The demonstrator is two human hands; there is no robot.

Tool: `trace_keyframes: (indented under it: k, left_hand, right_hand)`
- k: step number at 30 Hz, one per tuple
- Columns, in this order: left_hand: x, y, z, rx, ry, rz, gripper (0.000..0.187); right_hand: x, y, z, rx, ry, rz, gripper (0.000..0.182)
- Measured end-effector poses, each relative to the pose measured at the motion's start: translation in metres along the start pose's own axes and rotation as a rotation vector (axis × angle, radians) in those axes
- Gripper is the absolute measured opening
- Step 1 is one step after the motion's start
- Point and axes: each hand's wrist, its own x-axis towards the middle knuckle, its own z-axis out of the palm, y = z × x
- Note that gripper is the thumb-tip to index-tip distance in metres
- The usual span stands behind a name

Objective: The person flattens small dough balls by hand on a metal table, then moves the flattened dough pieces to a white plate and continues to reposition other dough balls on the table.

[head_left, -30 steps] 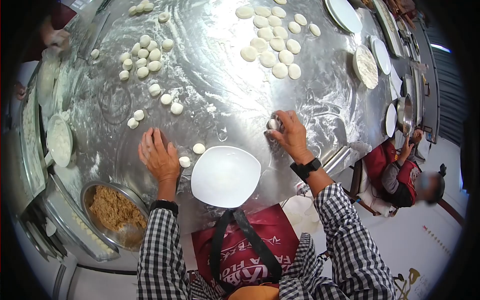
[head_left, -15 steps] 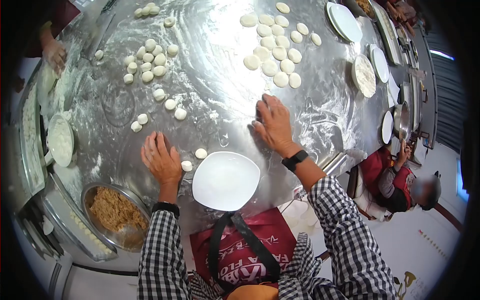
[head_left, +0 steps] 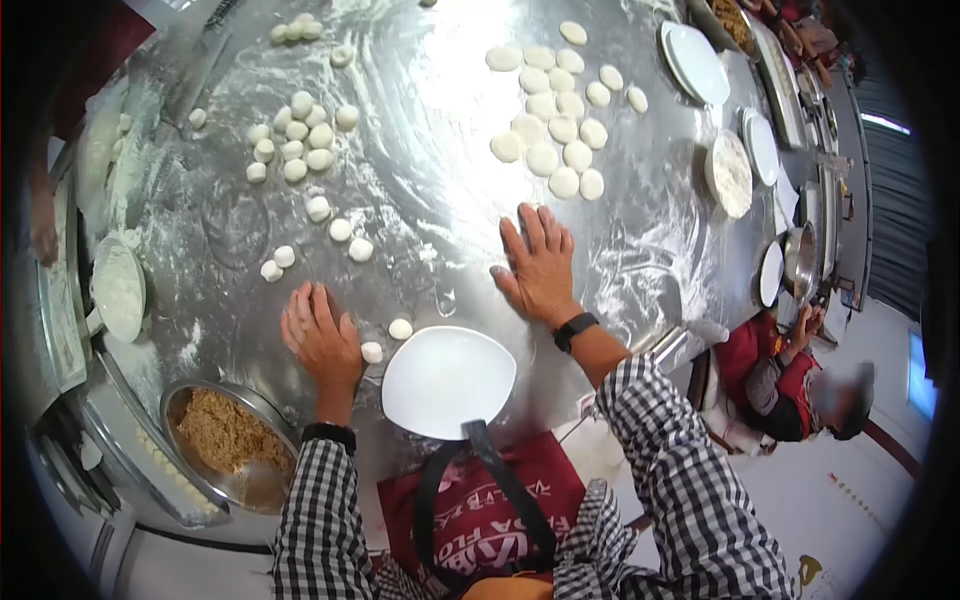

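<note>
My left hand (head_left: 323, 340) rests on the floured metal table (head_left: 420, 290), fingers apart and nothing held, just below two dough pieces (head_left: 278, 262). Two more dough balls (head_left: 386, 340) lie between it and a white square plate (head_left: 449, 382). My right hand (head_left: 541, 265) lies with fingers spread on the table, up and right of the plate, holding nothing. Above it are several flattened dough rounds (head_left: 563, 182). A cluster of dough balls (head_left: 296, 135) sits at the upper left.
A metal bowl of brown filling (head_left: 228, 435) stands at the lower left, near a flour bowl (head_left: 119, 288). On the right are another flour bowl (head_left: 729, 175), white plates (head_left: 696, 63) and a metal bowl (head_left: 800, 262). A person in red (head_left: 785, 385) is at the right.
My right hand has shifted slightly down and turned more upright, fingers still spread. My left hand has barely moved. Another person's hand at the upper left has left its earlier place.
</note>
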Motion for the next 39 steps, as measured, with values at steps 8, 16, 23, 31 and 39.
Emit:
trace_keyframes:
  k: [8,16,23,31,39]
  left_hand:
    - [-0.009,-0.004,0.007,-0.001,0.007,-0.034,0.053]
    - [-0.007,-0.004,0.006,-0.009,-0.014,-0.044,0.053]
    - [-0.009,-0.006,0.011,0.006,-0.003,-0.051,0.055]
    - [-0.009,-0.006,0.011,-0.011,0.002,-0.051,0.055]
    - [-0.007,-0.005,0.010,-0.019,0.001,-0.053,0.056]
  right_hand:
    - [-0.009,0.015,-0.030,0.842,0.096,0.262,0.027]
    - [-0.053,0.025,-0.050,0.229,-0.548,0.039,0.025]
    - [0.017,-0.049,-0.033,0.526,-0.102,-0.241,0.037]
    - [0.016,-0.139,-0.002,0.447,-0.399,-0.255,0.023]
    - [0.006,0.013,-0.020,0.208,0.082,0.175,0.016]
